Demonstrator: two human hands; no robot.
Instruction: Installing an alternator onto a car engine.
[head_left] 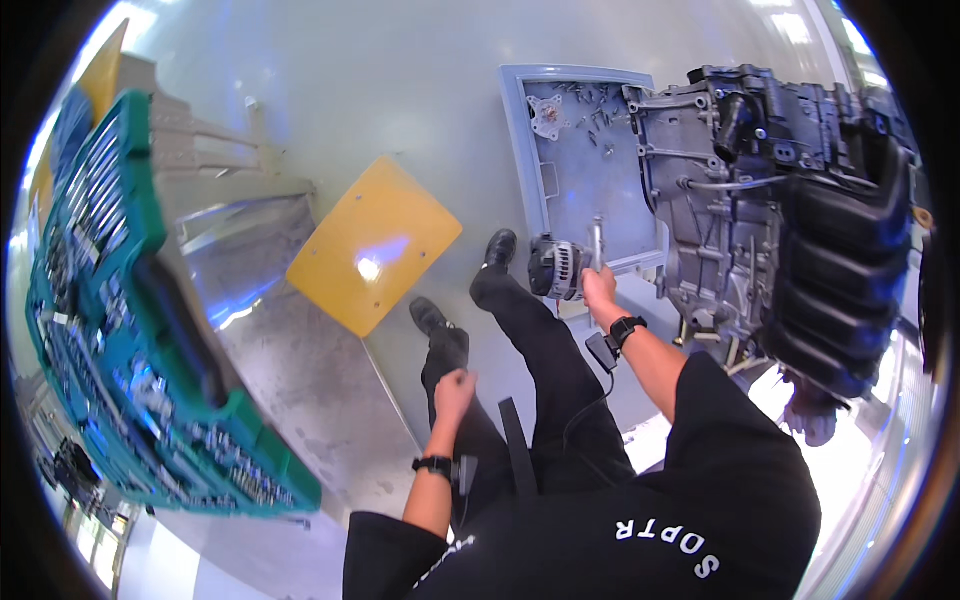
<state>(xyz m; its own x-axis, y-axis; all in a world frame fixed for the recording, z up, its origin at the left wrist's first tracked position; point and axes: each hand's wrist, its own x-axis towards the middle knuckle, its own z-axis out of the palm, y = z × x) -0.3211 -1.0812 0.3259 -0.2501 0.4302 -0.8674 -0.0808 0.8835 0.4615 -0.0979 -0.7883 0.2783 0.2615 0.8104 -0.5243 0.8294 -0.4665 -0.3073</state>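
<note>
My right hand [600, 290] is closed on an alternator [560, 268], a rounded silver and black part with slots round its casing. A narrow silver piece [598, 238] sticks up beside the fingers; whether it belongs to the alternator or is a separate tool, I cannot tell. My left hand [455, 397] is curled in front of my leg. Something small and dark shows at its top, too small to name. Right of the alternator stands a car engine [710, 200] with a black ribbed intake manifold [835, 270].
A grey metal tray [535, 160] beyond my right hand holds loose bolts [597, 115] and a flat metal bracket [547, 117]. To the left, a green tool case [140, 190] full of sockets and wrenches lies open by a metal table [300, 370]. A yellow stool top [375, 245] stands ahead.
</note>
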